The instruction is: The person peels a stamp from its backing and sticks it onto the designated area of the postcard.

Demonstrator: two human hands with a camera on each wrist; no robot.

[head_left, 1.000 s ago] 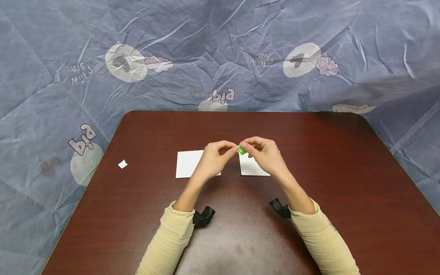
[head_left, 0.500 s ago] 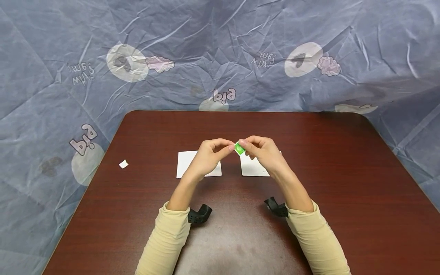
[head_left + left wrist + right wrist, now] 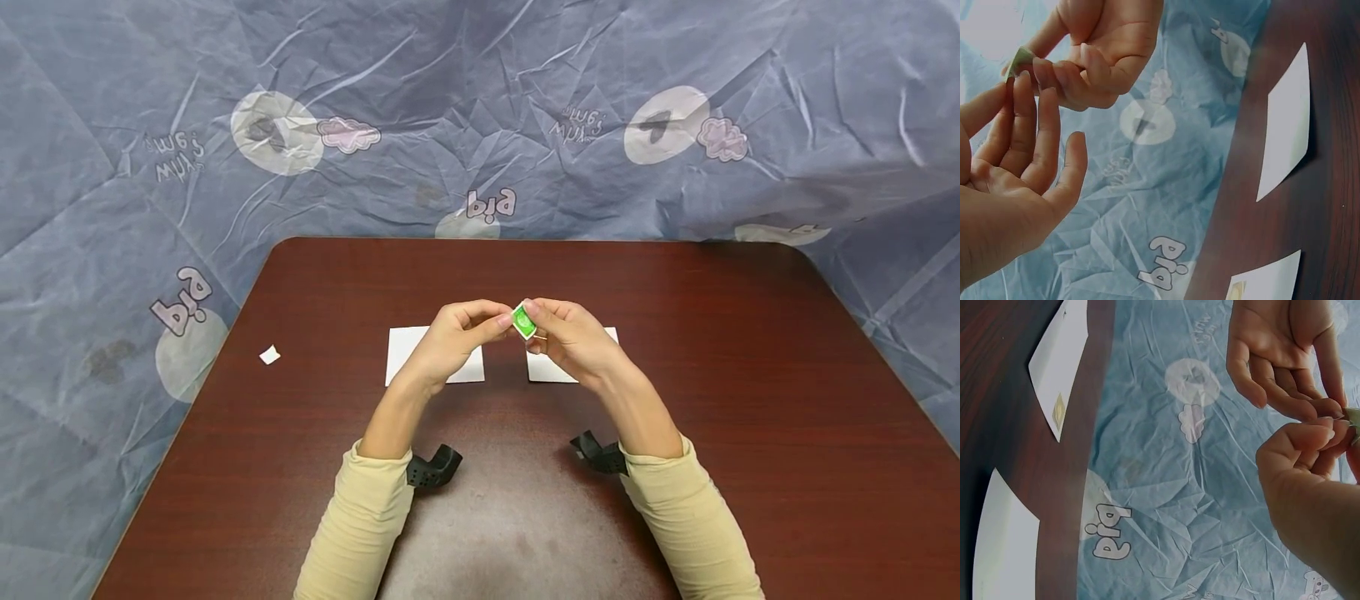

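Note:
A small green square [image 3: 523,321] with a white border, like a sticker or stamp, is held up between the two hands above the table. My left hand [image 3: 452,343] pinches its left side with thumb and forefinger. From the other side my right hand [image 3: 583,340] pinches it, thumb on its face. In the left wrist view the green piece [image 3: 1022,60] is seen nearly edge-on at the fingertips. Only part of the green piece [image 3: 1353,416] shows at the right wrist view's edge. Behind the hands lie a left white card [image 3: 405,343] and a right white card [image 3: 549,369], both partly covered.
A small white paper square [image 3: 269,355] lies on the left of the brown table [image 3: 675,292]. One card bears a yellowish diamond-shaped mark [image 3: 1058,411]. A grey-blue printed sheet [image 3: 420,108] hangs behind the table. Black wrist mounts [image 3: 437,467] project inward from the sleeves.
The green piece has turned so that more of its face shows, and it has risen slightly. Both hands keep their pinch, and the left has moved a little leftward.

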